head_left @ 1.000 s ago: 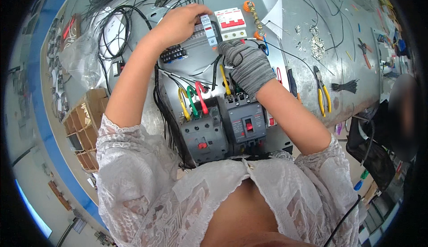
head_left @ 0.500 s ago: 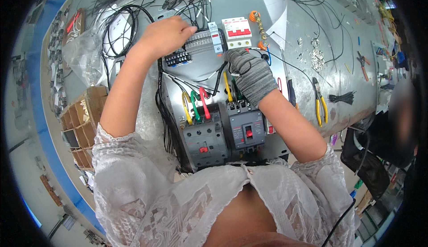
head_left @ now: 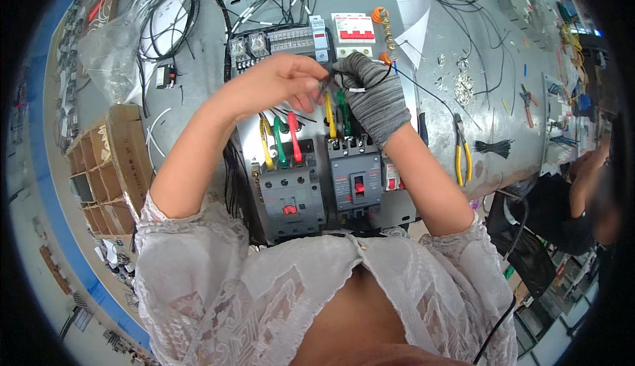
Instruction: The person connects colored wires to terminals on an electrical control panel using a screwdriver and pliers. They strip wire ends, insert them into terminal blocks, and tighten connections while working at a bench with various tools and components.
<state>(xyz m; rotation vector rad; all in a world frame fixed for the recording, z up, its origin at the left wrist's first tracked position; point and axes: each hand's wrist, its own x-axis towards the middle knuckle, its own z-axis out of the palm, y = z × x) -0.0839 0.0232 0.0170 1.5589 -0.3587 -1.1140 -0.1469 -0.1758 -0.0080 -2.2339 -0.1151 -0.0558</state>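
From the head camera I see my bare left hand (head_left: 281,83) and gloved right hand (head_left: 370,91) meet above the grey mounting panel (head_left: 248,134) on the counter (head_left: 450,42), both pinching a thin black wire (head_left: 423,89) between closed fingertips. I judge this as dressing the wire's end; seating it in a terminal would call for a steady aim. Counted: two grey breakers (head_left: 291,191), one red-and-white breaker (head_left: 353,30), one pair of yellow-handled pliers (head_left: 460,151).
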